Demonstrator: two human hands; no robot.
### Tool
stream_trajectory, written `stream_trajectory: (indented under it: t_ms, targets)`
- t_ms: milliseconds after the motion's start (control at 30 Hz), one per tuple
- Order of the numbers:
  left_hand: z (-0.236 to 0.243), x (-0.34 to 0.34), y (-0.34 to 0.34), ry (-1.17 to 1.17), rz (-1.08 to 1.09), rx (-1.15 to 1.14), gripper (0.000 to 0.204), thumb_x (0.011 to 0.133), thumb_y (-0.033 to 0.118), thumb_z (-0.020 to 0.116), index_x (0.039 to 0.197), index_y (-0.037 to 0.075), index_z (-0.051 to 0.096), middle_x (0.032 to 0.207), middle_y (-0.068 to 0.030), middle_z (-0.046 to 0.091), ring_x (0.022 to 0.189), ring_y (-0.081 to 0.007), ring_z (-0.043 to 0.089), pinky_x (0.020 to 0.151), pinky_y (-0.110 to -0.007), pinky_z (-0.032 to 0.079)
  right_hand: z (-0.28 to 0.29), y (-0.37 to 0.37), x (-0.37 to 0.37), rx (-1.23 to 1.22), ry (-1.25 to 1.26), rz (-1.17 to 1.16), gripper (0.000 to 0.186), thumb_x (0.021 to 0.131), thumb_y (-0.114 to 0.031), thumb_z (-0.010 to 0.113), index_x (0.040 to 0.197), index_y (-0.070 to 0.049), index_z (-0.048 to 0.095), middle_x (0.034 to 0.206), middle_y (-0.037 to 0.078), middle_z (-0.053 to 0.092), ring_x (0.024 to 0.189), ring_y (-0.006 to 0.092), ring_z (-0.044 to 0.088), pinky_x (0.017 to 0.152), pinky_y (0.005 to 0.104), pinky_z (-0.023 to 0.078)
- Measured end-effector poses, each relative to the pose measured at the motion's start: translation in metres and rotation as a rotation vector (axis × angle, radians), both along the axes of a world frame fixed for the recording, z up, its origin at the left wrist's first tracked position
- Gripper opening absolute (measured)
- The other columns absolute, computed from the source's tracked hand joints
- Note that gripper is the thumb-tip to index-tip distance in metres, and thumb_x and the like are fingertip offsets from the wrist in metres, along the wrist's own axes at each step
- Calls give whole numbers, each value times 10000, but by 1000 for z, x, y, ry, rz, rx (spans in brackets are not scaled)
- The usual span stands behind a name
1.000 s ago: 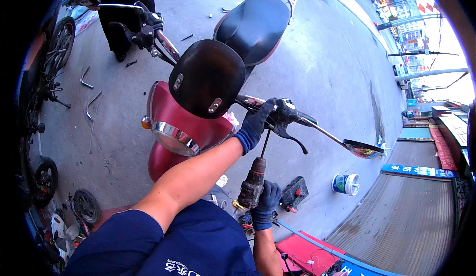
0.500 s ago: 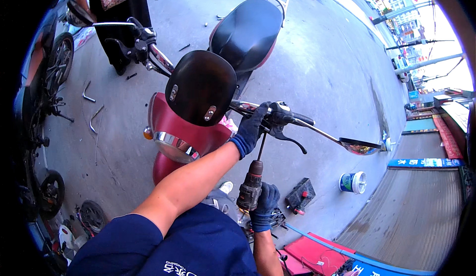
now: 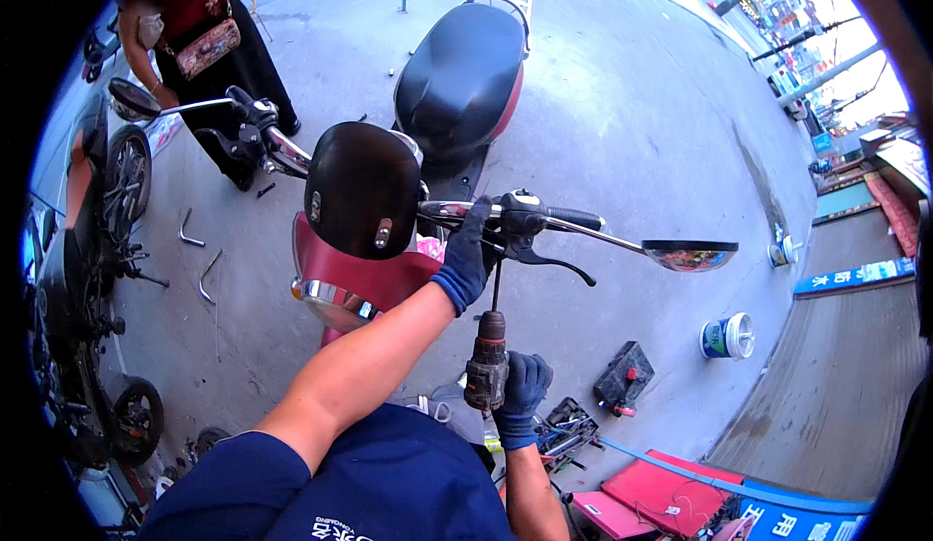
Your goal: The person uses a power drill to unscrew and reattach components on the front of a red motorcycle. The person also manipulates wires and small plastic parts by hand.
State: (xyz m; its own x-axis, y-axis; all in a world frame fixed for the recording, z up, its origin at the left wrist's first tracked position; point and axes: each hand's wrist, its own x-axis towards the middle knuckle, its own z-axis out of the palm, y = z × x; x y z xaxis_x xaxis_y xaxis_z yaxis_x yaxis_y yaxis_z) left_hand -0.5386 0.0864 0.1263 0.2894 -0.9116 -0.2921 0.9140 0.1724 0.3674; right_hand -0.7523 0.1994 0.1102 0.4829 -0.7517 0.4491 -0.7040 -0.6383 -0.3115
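Observation:
A dark red electric scooter (image 3: 316, 244) stands in front of me, with a black rounded panel (image 3: 362, 186) over its front and a black seat (image 3: 460, 74) behind. My left hand (image 3: 468, 261), in a dark knit glove, is closed around the chrome handlebar (image 3: 447, 209) beside the right-hand control housing (image 3: 523, 212) and brake lever (image 3: 562, 265). My right hand (image 3: 525, 393), gloved alike, grips a cordless drill (image 3: 487, 371). Its long thin bit (image 3: 498, 286) points up to the underside of the housing, where my left fingers and the bar hide the tip.
A round mirror (image 3: 690, 254) sticks out to the right. Beyond lie a black box (image 3: 624, 379) and a white bucket (image 3: 727, 337). Red panels (image 3: 671, 490) lie at lower right. Parked motorbikes (image 3: 92, 240) line the left. A person (image 3: 209, 65) with a shoulder bag stands at the far left handlebar.
My view has shifted, so the scooter sits further left and more of the person shows. The drill stays under the handlebar housing, and both hands keep their grips.

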Motion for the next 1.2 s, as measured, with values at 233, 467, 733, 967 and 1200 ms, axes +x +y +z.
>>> stream_trajectory:
  t_ms: [233, 467, 733, 967, 1200]
  targets:
    - [27, -1, 6, -30, -1, -56, 516, 882, 406, 613, 1225, 34, 512, 1135, -132, 615, 1029, -245, 600, 957, -352, 469, -5, -3, -3, 48, -39, 22, 280, 703, -154, 645, 971, -113, 572, 877, 81, 544, 896, 299, 515, 797, 418, 377]
    - [14, -1, 3, -31, 33, 22, 485, 886, 408, 606, 1197, 41, 534, 1110, -123, 630, 998, -232, 618, 926, -343, 489, -7, -7, -8, 36, -13, 33, 284, 699, -173, 671, 958, -112, 573, 873, 69, 550, 908, 289, 517, 819, 422, 368]
    - [17, 0, 6, -85, -25, 35, 495, 903, 440, 565, 1206, 50, 535, 1117, -116, 629, 984, -230, 622, 886, -347, 506, 3, -4, -5, 23, 19, 11, 333, 703, -157, 664, 1022, -100, 586, 894, 75, 548, 912, 293, 513, 812, 427, 376]
    - [28, -4, 60, -333, -425, 145, 330, 974, 280, 481, 1183, 31, 537, 1040, -120, 635, 918, -241, 638, 829, -385, 526, 3, 4, -22, -19, 58, 60, 476, 724, -89, 619, 1195, -79, 554, 930, 78, 529, 897, 281, 520, 899, 471, 412]
    - [72, 1, 81, -496, -653, 140, 313, 971, 164, 471, 1229, -14, 472, 1090, -158, 613, 978, -241, 635, 867, -381, 534, 12, 34, -51, 605, -251, 141, 419, 762, -183, 703, 1147, -66, 588, 1076, 106, 637, 978, 302, 603, 930, 416, 442]
